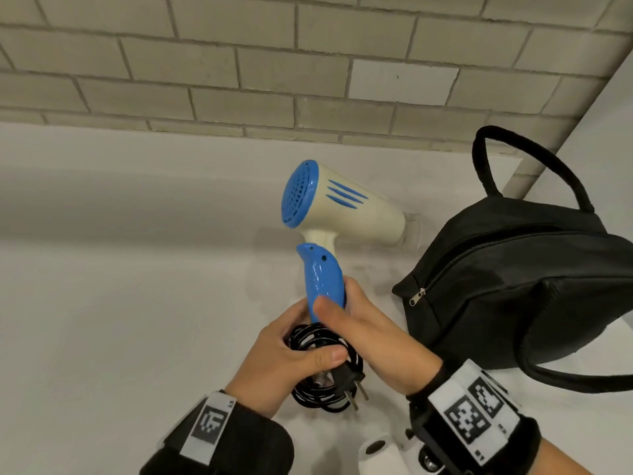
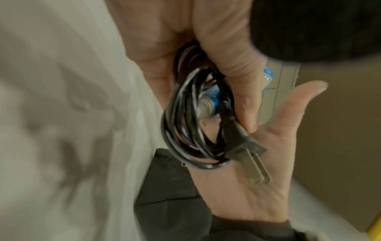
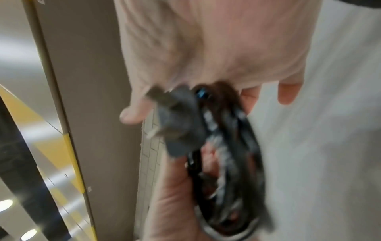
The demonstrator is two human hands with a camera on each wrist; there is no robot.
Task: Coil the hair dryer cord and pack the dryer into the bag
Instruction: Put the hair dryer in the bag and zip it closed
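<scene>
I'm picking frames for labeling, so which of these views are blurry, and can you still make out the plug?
Head view: sharp, plug clear below the left hand. Left wrist view: cord and plug readable, background smeared. Right wrist view: heavy motion blur, plug a grey smear.

Hair dryer (image 1: 337,214): held above the counter (image 1: 120,286), left of the bag (image 1: 513,279), handle down, nozzle toward the brick wall (image 1: 274,70).
Right hand (image 1: 370,332): around the dryer handle.
Left hand (image 1: 284,361): just left of the right hand, below the handle, around the coiled cord (image 1: 325,365).
Plug (image 1: 346,380): at the coil's right side, prongs pointing toward the person.
Bag: on the counter, right of both hands, zipper pull (image 1: 417,296) at its left end.
Wall: behind the counter.
</scene>
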